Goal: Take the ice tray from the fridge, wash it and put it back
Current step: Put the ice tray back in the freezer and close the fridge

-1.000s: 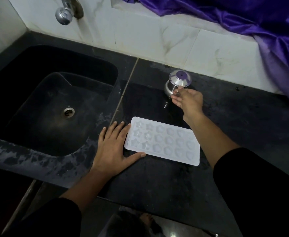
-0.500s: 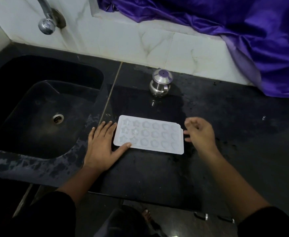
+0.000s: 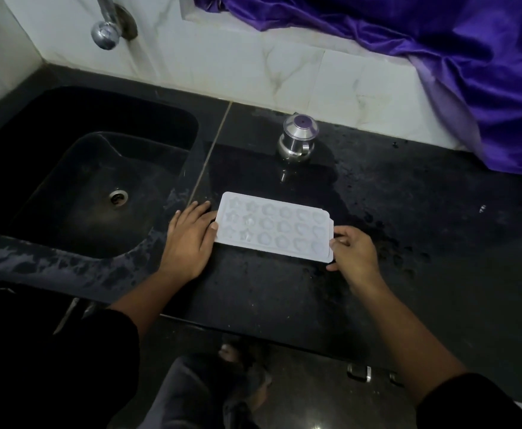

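A white ice tray (image 3: 273, 229) with star and heart shaped cells lies flat on the black countertop (image 3: 284, 292), just right of the sink. My left hand (image 3: 187, 239) rests flat on the counter against the tray's left end, fingers straight and the thumb touching the tray's edge. At the tray's right end, my right hand (image 3: 354, 252) pinches the edge with curled fingers.
The black sink (image 3: 52, 181) with its drain (image 3: 118, 196) lies to the left, under a chrome tap (image 3: 105, 34) on the white tiled wall. A small steel lidded pot (image 3: 296, 139) stands behind the tray. Purple cloth (image 3: 439, 57) drapes over the back right.
My right hand left the steel pot, came down to the tray's right end and took hold of its edge. My left hand stayed at the left end.
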`<state>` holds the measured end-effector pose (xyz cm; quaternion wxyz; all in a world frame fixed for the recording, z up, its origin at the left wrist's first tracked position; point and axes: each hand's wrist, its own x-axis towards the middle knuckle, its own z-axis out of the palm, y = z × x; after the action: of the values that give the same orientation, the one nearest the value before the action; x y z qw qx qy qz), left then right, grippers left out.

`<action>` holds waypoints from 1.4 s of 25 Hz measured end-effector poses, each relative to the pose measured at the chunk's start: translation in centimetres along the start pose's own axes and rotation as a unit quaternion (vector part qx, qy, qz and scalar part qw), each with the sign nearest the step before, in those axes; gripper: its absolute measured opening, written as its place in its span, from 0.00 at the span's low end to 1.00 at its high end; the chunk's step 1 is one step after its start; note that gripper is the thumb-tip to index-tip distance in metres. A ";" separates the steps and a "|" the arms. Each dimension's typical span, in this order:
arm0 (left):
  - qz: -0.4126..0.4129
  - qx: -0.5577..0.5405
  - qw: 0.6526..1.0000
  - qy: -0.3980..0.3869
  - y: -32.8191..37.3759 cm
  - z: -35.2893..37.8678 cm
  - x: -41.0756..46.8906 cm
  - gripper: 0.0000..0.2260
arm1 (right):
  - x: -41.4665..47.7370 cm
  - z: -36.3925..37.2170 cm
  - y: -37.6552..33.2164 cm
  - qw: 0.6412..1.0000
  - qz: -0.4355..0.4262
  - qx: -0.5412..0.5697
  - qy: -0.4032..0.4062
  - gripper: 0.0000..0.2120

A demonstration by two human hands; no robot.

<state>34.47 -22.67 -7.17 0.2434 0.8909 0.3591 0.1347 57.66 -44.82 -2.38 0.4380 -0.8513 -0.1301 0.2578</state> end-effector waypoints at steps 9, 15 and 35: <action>-0.088 -0.230 0.967 0.061 -0.1 -5.9 -0.8 0.16 | -0.9 1.3 -6.4 0.996 -0.055 0.072 -0.024 0.13; -0.137 -0.359 0.910 0.156 -3.6 -17.1 -2.7 0.12 | -3.9 7.3 -17.0 0.983 -0.133 0.100 -0.076 0.13; -0.359 -0.387 0.720 0.449 -18.1 -27.0 -25.5 0.09 | -16.4 36.7 -27.4 0.871 -0.274 -0.010 -0.409 0.13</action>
<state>-5.13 -20.27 4.44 0.4075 0.3581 0.6357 0.5492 23.85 -11.27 7.50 0.3899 -0.6047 -0.5280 0.4512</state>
